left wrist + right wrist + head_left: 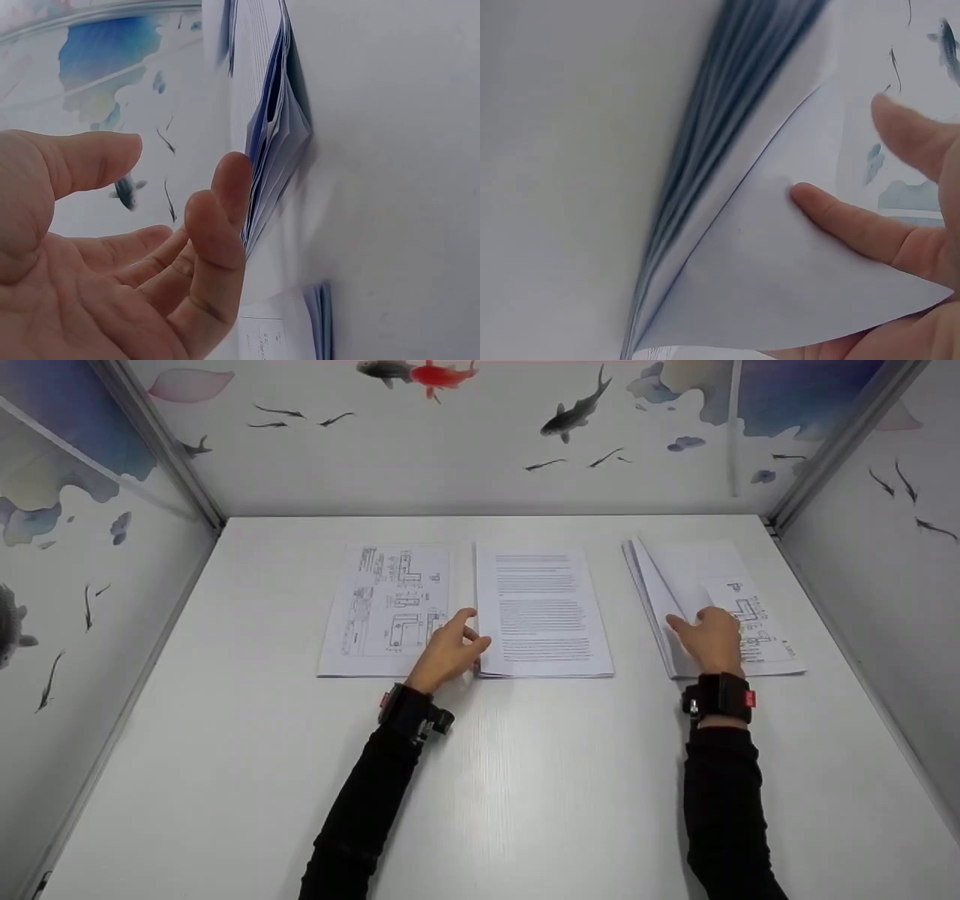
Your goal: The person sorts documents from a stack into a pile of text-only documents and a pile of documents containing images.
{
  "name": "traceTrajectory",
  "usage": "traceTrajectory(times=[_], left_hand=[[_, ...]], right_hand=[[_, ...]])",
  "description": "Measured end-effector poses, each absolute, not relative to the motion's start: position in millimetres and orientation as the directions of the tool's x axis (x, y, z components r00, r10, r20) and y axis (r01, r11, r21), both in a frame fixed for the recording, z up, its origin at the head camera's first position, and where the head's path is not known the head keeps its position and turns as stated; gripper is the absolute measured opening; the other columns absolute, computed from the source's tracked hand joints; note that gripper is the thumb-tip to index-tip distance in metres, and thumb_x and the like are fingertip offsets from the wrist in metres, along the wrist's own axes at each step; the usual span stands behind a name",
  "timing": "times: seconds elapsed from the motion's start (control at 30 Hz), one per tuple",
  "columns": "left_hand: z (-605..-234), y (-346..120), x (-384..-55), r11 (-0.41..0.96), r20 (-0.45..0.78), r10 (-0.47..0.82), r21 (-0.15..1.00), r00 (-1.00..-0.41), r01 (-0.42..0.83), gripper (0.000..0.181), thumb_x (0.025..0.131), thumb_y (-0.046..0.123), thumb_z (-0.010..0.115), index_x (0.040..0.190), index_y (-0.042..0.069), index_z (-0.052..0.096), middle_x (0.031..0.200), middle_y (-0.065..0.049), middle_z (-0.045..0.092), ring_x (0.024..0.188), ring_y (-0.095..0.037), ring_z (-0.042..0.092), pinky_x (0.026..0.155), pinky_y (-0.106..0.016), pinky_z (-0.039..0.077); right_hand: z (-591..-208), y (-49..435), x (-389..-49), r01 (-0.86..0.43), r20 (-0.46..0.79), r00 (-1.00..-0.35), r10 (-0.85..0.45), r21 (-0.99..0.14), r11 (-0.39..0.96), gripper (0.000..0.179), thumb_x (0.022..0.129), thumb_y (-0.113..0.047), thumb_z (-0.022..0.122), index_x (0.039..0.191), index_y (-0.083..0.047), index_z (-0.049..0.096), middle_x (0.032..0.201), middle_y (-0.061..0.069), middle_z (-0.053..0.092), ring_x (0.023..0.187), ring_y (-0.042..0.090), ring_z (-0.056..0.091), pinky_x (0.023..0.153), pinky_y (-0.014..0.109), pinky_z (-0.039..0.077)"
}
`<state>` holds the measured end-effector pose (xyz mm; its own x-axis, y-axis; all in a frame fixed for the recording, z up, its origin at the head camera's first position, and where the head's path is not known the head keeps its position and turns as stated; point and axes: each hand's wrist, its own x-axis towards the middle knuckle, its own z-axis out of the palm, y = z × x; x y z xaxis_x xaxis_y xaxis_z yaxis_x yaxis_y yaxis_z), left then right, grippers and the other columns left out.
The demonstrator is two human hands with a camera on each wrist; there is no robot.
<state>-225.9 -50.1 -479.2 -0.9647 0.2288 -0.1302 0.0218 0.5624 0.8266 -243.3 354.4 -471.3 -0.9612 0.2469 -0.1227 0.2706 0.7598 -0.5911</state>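
Note:
In the head view, my left hand (444, 654) is at the left edge of the middle stack of printed paper (541, 611). Its thumb stands apart from loosely bent fingers (214, 240), which meet the stack's fanned edges (279, 142) in the left wrist view. At the right stack of drawings (776, 649) is my right hand (711, 639). A sheet (780, 277) there is lifted and bent; the right index finger lies along its face, other fingers pass behind it, and the thumb stands away from it.
A left stack with a technical drawing (375, 619) lies beside the middle one on the white table (487, 795). White panels (480, 457) painted with fish enclose the table at the back and sides.

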Motion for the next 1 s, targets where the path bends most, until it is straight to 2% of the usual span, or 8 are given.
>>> traceTrajectory(times=[0.17,0.33,0.43,0.63,0.83,1.0], left_hand=[[-477.4,-48.9,-225.9,0.558,-0.143,0.229,0.83,-0.963,0.009,0.063,0.096,0.031,0.059,0.151,0.011,0.033,0.12,-0.013,0.064,0.085,-0.023,0.07,0.073,-0.031,0.048],[-477.3,-48.4,-226.6,0.556,-0.152,0.226,0.831,-0.962,-0.001,0.064,0.096,0.031,0.06,0.151,0.013,0.033,0.12,-0.013,0.064,0.084,-0.022,0.07,0.074,-0.032,0.048],[-478.3,-48.3,-227.0,0.56,-0.154,0.228,0.828,-0.961,0.0,0.065,0.096,0.031,0.06,0.151,0.013,0.033,0.119,-0.013,0.064,0.084,-0.021,0.069,0.074,-0.031,0.048],[-478.7,-48.9,-226.8,0.562,-0.15,0.232,0.827,-0.961,0.006,0.065,0.095,0.031,0.061,0.15,0.012,0.034,0.118,-0.012,0.065,0.083,-0.021,0.069,0.074,-0.031,0.048],[-478.3,-50.5,-225.8,0.557,-0.145,0.244,0.83,-0.959,0.017,0.065,0.095,0.031,0.061,0.151,0.011,0.034,0.118,-0.013,0.064,0.082,-0.021,0.069,0.074,-0.03,0.047],[-478.8,-51.7,-226.0,0.553,-0.129,0.257,0.832,-0.958,0.037,0.064,0.096,0.032,0.06,0.15,0.01,0.035,0.119,-0.014,0.064,0.082,-0.022,0.069,0.073,-0.03,0.046]], right_hand=[[-472.0,351.5,-242.9,0.271,-0.159,-0.963,0.219,-0.546,0.793,0.096,0.085,-0.048,0.072,0.136,0.023,0.032,0.137,0.044,0.037,0.117,0.049,0.046,0.101,0.058,0.042],[-472.2,351.7,-243.6,0.266,-0.187,-0.962,0.198,-0.487,0.832,0.109,0.084,-0.043,0.073,0.141,0.027,0.012,0.138,0.049,0.021,0.118,0.054,0.041,0.103,0.061,0.04],[-471.9,351.9,-243.1,0.279,-0.212,-0.957,0.198,-0.488,0.827,0.111,0.084,-0.04,0.073,0.142,0.026,0.005,0.139,0.048,0.018,0.121,0.056,0.039,0.104,0.061,0.039],[-470.9,354.4,-242.4,0.271,-0.21,-0.96,0.186,-0.516,0.813,0.097,0.088,-0.038,0.066,0.142,0.023,0.014,0.138,0.046,0.021,0.119,0.052,0.038,0.105,0.062,0.037],[-468.8,358.6,-241.4,0.276,-0.218,-0.959,0.183,-0.557,0.783,0.091,0.093,-0.045,0.058,0.145,0.018,0.019,0.143,0.044,0.019,0.126,0.052,0.034,0.109,0.061,0.032],[-468.2,359.3,-241.7,0.271,-0.2,-0.962,0.188,-0.596,0.756,0.076,0.096,-0.034,0.048,0.147,0.016,0.021,0.145,0.042,0.025,0.125,0.048,0.037,0.107,0.059,0.034]])
